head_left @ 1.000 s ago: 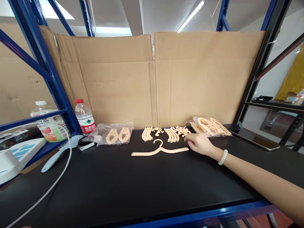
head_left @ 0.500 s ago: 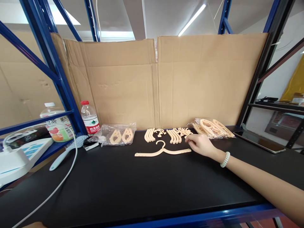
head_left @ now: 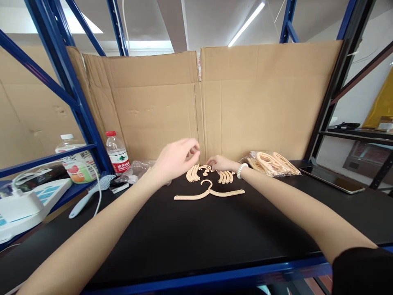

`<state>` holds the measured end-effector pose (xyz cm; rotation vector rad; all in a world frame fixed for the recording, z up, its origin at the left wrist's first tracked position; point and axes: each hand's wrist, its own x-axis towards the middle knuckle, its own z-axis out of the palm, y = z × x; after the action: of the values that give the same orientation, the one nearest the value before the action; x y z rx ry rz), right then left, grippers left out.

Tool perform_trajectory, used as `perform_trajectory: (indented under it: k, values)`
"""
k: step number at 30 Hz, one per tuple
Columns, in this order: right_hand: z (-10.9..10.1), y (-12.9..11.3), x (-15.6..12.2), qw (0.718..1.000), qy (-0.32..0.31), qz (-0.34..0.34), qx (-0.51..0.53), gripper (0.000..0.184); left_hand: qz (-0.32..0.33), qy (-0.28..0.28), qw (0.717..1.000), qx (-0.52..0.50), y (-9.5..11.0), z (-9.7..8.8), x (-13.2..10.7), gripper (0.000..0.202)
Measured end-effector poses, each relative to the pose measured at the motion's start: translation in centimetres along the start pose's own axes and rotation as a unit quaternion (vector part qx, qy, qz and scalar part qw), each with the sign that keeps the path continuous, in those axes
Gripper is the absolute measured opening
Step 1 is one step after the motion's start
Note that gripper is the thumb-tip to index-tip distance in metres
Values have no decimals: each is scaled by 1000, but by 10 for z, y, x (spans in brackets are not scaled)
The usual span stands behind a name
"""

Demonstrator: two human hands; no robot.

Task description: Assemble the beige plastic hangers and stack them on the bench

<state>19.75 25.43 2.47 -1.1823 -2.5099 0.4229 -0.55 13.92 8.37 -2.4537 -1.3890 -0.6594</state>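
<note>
My left hand [head_left: 178, 157] hangs in the air in front of the cardboard, left of the middle. Its fingers are loosely curled, with a gap by the thumb and nothing visible in it. My right hand [head_left: 219, 163], wearing a beaded bracelet, reaches to the back of the table. Its fingertips are drawn together by the small beige hanger hooks [head_left: 205, 168]; what they grip, if anything, is hidden. Curved beige hanger arms stand in two rows, a left row [head_left: 193, 174] and a right row [head_left: 226, 177]. In front lies a spread hanger [head_left: 209, 192] with its hook upward.
Bagged beige hangers [head_left: 273, 164] lie at the back right beside a dark tablet [head_left: 331, 179]. At left are a red-capped bottle [head_left: 117, 153], a hairbrush [head_left: 92, 194], a white power strip [head_left: 49, 196] and a clear bag [head_left: 141, 168], partly hidden by my left arm. Cardboard [head_left: 260, 98] walls the back.
My left hand has come up from the lower left edge to above the table. My right hand has moved left, from beside the hanger's right end to the small hooks.
</note>
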Motion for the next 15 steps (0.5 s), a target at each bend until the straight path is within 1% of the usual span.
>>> perform_trajectory:
  k: [3, 4, 6, 8, 11, 13, 15]
  values:
    - [11, 6, 17, 1000, -10, -10, -25, 44, -90, -106, 989, 40, -16, 30, 11, 25]
    - [14, 9, 20, 999, -11, -13, -34, 45, -112, -128, 984, 53, -22, 42, 14, 26]
    - [19, 12, 22, 999, -15, -16, -45, 45, -131, -153, 977, 76, -34, 63, 16, 30]
    - [23, 15, 22, 998, -14, -22, -49, 42, -140, -188, 969, 84, -44, 79, 17, 33]
    - [29, 17, 21, 998, 4, -35, -43, 30, -144, -230, 959, 81, -51, 90, 15, 31]
    - [32, 19, 20, 998, 23, -45, -30, 18, -151, -244, 954, 82, -51, 91, 14, 29]
    - [34, 22, 21, 998, 44, -54, -11, 12, -165, -250, 950, 88, -48, 89, 13, 27]
